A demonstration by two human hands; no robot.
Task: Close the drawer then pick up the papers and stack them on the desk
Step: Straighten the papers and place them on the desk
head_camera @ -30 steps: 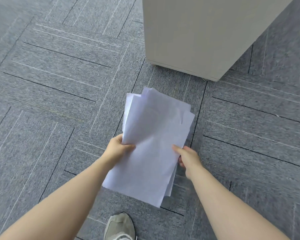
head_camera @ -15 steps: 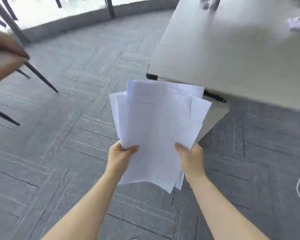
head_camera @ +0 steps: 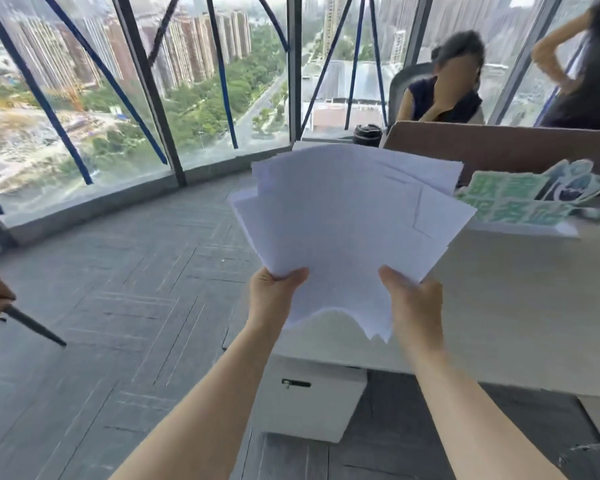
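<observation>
1. Above the near edge of the tabletop (head_camera: 499, 306), I hold the papers (head_camera: 350, 220) in the air, my left hand (head_camera: 274, 292) and right hand (head_camera: 413, 299) each clamped on the bottom edge, thumbs on top.
2. The sheets are fanned and uneven, with corners sticking out on the left and top; I judge that a loose sheet could slip out and fall to the floor if I lower them without squaring them first.
3. The green sign (head_camera: 520, 199) stands at the far side; setting the stack too deep could knock it.
4. The drawer cabinet (head_camera: 309, 400) under the tabletop looks shut.
5. Half a second ago I looked down at carpet and the tabletop's edge; now my view is raised to the windows, and the papers are higher.
</observation>
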